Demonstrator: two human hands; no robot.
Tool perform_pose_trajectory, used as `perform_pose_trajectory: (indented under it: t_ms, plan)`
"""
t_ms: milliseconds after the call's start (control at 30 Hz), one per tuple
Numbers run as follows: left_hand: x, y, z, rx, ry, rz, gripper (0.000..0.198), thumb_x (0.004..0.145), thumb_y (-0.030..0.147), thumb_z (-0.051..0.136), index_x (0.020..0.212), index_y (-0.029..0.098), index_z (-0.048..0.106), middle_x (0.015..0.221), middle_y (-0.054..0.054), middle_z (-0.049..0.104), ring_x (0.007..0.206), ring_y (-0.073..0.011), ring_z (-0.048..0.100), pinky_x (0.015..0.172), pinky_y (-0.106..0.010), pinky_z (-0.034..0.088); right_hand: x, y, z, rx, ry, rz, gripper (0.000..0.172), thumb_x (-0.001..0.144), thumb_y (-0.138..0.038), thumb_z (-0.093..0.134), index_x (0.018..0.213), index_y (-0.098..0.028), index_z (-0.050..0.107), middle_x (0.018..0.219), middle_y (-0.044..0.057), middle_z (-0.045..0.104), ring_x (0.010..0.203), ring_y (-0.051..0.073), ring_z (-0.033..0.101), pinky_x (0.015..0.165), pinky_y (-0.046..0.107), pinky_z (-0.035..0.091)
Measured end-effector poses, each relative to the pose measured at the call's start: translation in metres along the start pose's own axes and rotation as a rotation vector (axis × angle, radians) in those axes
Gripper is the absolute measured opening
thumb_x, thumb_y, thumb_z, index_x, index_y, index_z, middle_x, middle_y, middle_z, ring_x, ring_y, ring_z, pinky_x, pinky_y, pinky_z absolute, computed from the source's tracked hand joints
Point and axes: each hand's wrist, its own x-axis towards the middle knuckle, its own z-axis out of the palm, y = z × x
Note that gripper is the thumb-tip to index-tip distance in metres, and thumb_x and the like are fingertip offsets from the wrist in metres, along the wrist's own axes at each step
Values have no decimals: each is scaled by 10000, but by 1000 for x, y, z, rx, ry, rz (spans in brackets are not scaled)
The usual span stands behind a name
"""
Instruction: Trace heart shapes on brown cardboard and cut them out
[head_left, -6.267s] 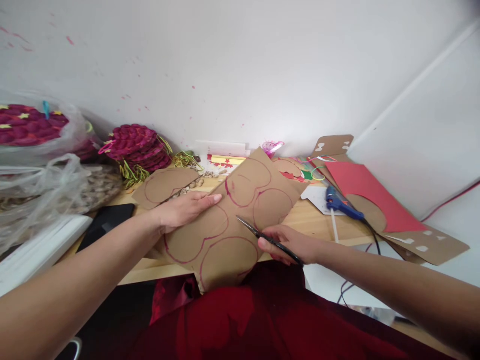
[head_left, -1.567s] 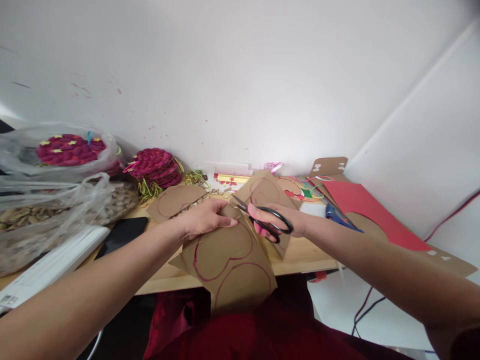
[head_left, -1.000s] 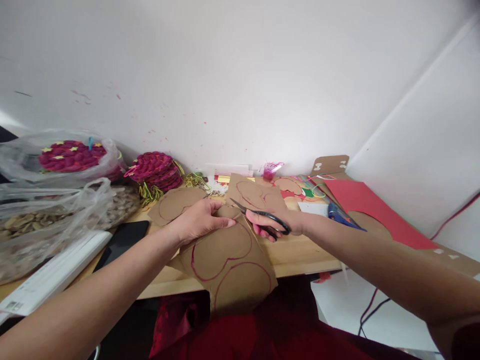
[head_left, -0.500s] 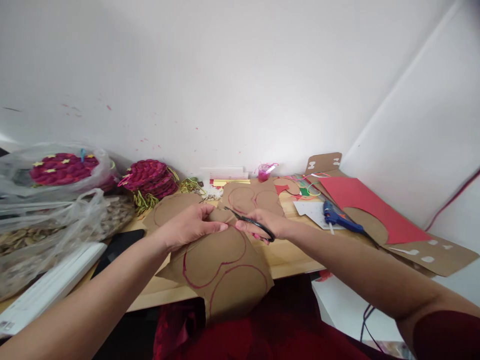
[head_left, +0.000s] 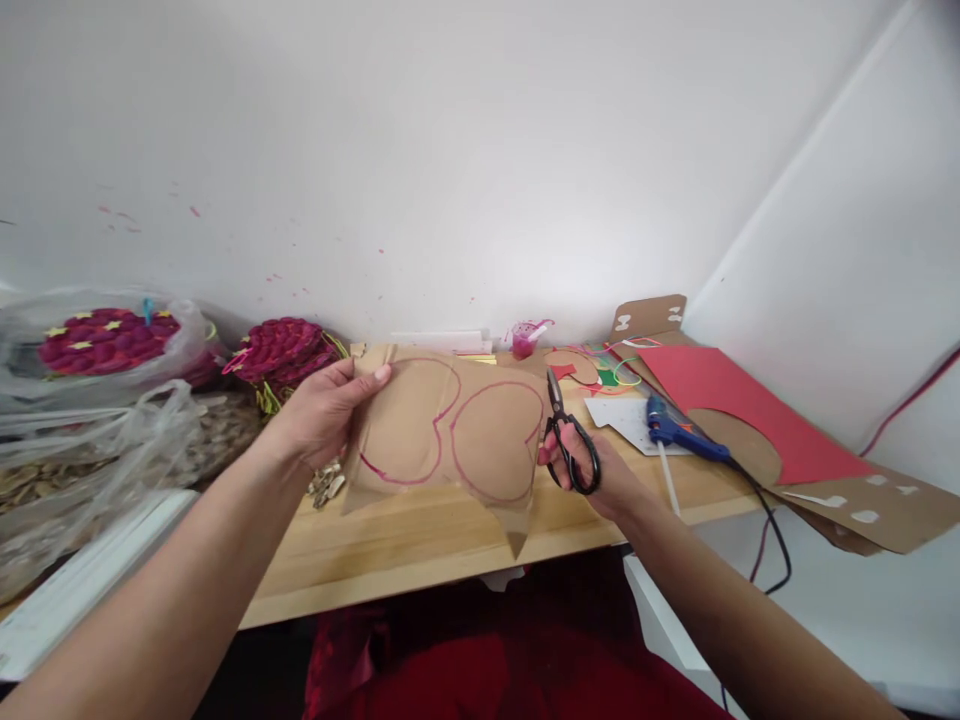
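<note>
My left hand [head_left: 330,405] pinches the upper left edge of a brown cardboard sheet [head_left: 409,420], thumb on the front and fingers behind. Two rounded outlines in dark red marker are drawn side by side on the sheet. It is raised over the wooden table, face toward me, with a pointed corner hanging at the lower right. My right hand [head_left: 589,465] is closed around black-handled scissors [head_left: 562,425], whose blades point up beside the sheet's right edge. Those fingers also reach that edge; whether they grip it I cannot tell.
A blue glue gun [head_left: 682,432] with a cable lies at the right, near red sheet material [head_left: 772,410] and cardboard. Plum-coloured braided pieces [head_left: 281,350] and plastic bags [head_left: 172,430] stand at the left. A small cup of pink stuff [head_left: 525,342] sits by the wall.
The cardboard sheet has been lifted and turned so its outlines face me. My left hand moved left; my right hand moved right, with the scissors now pointing upward.
</note>
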Motion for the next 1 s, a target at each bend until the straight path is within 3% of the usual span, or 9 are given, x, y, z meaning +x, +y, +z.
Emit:
perform_pose_trajectory:
  t_ms: [133, 233, 400, 567, 633, 767, 900, 1000]
  plan:
    - [5, -36, 9, 14, 51, 41, 588, 545, 448, 991, 981, 166, 715, 868, -45, 787, 848, -214, 732, 770, -298, 586, -3, 0, 4, 87, 100, -14, 530, 733, -666, 808, 789, -201, 560, 619, -47, 529, 488, 89, 450, 499, 250, 329]
    - [7, -49, 5, 81, 17, -9, 601, 578, 448, 983, 1036, 152, 730, 924, -72, 800, 917, -226, 742, 844, -304, 587, -5, 2, 3, 117, 181, 20, 478, 670, -525, 886, 823, -206, 565, 628, -63, 512, 522, 97, 464, 515, 245, 352]
    - [14, -43, -5, 69, -109, -129, 530, 634, 475, 959, 1013, 158, 767, 949, -97, 811, 911, -249, 763, 789, -295, 622, -3, 10, 1, 195, 293, -20, 433, 648, -417, 914, 822, -200, 583, 653, -65, 513, 560, 87, 429, 525, 231, 326]
    - [24, -35, 1, -78, -200, -105, 617, 633, 652, 891, 1016, 177, 799, 1051, -119, 816, 1110, -356, 741, 927, -415, 637, 4, 14, 2, 277, 389, -116, 426, 612, -405, 932, 779, -198, 600, 646, -61, 517, 580, 89, 437, 542, 226, 329]
    - [27, -37, 7, -36, -265, -135, 613, 577, 591, 944, 993, 161, 809, 1042, -139, 817, 1071, -372, 754, 935, -444, 638, 6, 14, 0, 264, 431, -151, 423, 609, -411, 936, 771, -194, 611, 636, -59, 523, 564, 86, 435, 525, 223, 320]
    - [34, -44, 15, 90, -324, -175, 515, 561, 333, 1005, 999, 144, 814, 989, -146, 822, 955, -317, 785, 902, -387, 642, 9, 14, -6, 261, 491, -220, 402, 629, -398, 931, 770, -198, 612, 623, -67, 514, 535, 80, 430, 498, 217, 320]
    - [40, -49, 19, -84, -269, -131, 629, 577, 623, 934, 993, 168, 814, 1033, -151, 817, 1062, -374, 757, 926, -436, 634, 13, 16, -11, 266, 534, -254, 380, 656, -380, 919, 785, -201, 610, 656, -66, 528, 549, 76, 447, 510, 211, 340]
    - [43, -51, 19, -216, -308, -132, 740, 619, 778, 819, 1085, 204, 796, 1120, -142, 803, 1233, -424, 676, 1012, -506, 590, 19, 17, -11, 255, 555, -259, 378, 666, -385, 916, 803, -205, 613, 660, -65, 537, 550, 81, 455, 509, 215, 347]
